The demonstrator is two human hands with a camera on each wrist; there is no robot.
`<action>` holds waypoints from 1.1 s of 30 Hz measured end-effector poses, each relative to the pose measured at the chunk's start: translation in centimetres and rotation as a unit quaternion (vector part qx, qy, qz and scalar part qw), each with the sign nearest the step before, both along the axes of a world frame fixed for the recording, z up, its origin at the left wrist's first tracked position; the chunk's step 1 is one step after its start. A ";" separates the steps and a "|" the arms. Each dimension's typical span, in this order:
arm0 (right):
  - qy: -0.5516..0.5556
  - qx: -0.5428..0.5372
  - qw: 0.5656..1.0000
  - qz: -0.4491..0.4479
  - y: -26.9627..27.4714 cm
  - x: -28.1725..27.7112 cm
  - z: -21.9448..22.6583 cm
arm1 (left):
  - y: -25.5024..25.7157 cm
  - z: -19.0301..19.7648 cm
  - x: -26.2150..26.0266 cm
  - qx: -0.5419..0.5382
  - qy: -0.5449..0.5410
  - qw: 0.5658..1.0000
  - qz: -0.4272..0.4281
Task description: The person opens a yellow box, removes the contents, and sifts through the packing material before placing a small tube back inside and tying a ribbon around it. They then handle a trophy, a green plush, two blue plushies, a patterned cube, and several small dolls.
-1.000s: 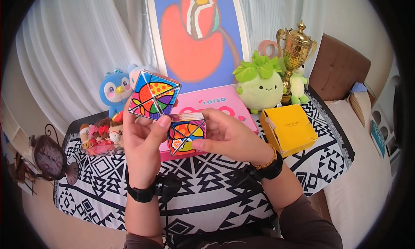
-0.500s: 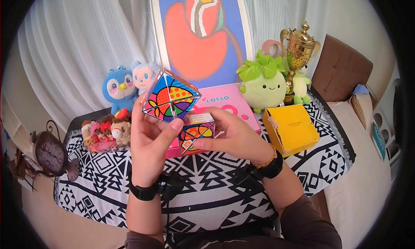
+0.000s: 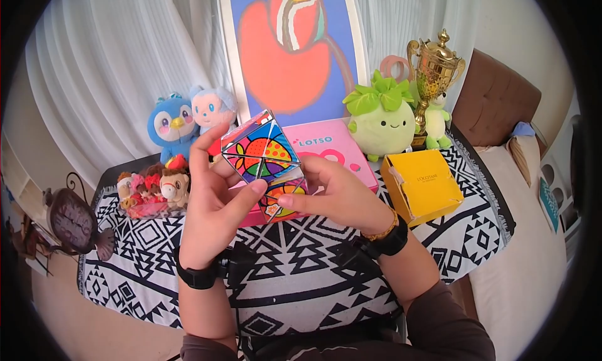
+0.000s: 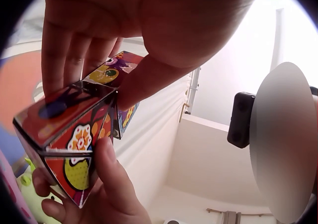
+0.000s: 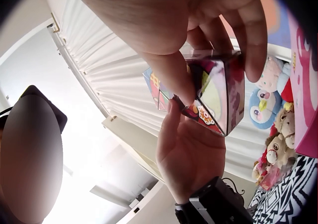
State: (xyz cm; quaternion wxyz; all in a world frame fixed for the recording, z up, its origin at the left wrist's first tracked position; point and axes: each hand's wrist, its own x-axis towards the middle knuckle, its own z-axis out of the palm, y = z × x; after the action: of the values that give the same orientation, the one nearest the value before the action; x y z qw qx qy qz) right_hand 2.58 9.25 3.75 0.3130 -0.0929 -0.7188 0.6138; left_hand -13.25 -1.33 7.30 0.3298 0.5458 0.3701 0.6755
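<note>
A colourful folding puzzle cube is held in the air by both hands, its upper part tilted against a lower part. The left hand grips the upper part from the left, its thumb on the front near the joint. From the right, the right hand pinches the lower part, thumb in front and fingers behind. In the left wrist view the patterned puzzle shows triangular faces with a gap between parts. The right wrist view shows the puzzle between thumb and fingers of the right hand.
Behind the hands lies a pink box, with a yellow box to its right. Plush toys, a green plush, a gold trophy and a bag of small dolls stand around on the patterned cloth.
The puzzle and left hand first moved right; then the upper part turned and came down closer to the lower part. The left fingers have spread, uncovering the pale blue plush. The right hand shifted slightly.
</note>
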 end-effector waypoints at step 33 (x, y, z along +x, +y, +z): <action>0.026 -0.167 0.985 0.025 -0.7 0.9 1.9 | 0.6 -0.2 0.4 0.037 0.020 0.995 0.094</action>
State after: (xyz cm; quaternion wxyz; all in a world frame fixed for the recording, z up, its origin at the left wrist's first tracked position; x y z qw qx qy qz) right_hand 3.51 8.51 5.62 0.2966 -0.1099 -0.5996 0.7351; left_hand -12.85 -0.73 7.09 0.2370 0.5337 0.4007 0.7060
